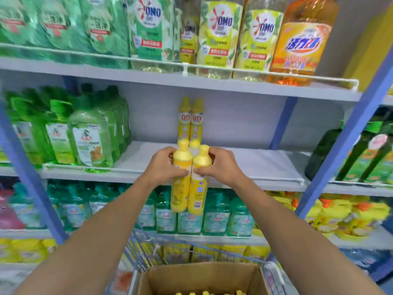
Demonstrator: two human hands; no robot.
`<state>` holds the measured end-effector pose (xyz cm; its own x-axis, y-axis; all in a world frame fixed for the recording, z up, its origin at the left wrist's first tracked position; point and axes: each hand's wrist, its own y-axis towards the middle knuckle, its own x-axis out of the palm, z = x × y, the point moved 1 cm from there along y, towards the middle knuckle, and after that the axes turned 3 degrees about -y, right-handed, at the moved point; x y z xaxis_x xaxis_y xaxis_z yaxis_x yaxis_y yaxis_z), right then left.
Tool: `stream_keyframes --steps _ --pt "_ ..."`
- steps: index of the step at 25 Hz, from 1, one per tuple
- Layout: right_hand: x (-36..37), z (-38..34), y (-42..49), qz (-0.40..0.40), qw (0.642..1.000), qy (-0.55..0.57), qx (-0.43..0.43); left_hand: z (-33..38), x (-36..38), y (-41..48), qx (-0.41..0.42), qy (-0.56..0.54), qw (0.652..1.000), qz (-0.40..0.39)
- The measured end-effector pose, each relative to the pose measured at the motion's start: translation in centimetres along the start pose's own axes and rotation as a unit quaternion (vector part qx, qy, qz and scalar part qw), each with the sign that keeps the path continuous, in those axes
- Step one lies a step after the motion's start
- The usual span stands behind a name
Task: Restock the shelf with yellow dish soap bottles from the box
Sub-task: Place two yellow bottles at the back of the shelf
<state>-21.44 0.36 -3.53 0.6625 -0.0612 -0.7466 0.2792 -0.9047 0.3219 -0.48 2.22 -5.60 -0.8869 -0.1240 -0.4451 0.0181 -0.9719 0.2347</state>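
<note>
Holding yellow-capped bottles (204,293), the box (191,275) is seen below the fingers (170,152). One yellow dish soap bottle (180,188) apiece is gripped by the left hand (163,167) and right hand (222,167), fingers curled, before the shelf (265,165).

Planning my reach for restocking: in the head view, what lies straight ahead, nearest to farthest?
Cardboard box → held bottles, gripped by left hand and right hand → standing bottles at the back of the shelf.

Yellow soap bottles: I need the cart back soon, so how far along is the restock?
Early. Done: two shelved bottles stand at the back. In hand: the left hand and right hand grip the held bottles at the shelf edge. Left: yellow caps show in the box.
</note>
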Motion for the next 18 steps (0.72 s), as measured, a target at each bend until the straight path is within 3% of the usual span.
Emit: stream_keyframes --steps 10,18 --pt "-4.7 -2.9 8.9 0.075 0.994 0.07 -0.026 5.5 -3.4 8.0 0.036 -0.024 0.995 0.09" --pt "-1.6 1.2 13.3 0.063 0.993 0.092 -0.026 1.9 -1.2 11.5 0.002 -0.028 0.994 0.108"
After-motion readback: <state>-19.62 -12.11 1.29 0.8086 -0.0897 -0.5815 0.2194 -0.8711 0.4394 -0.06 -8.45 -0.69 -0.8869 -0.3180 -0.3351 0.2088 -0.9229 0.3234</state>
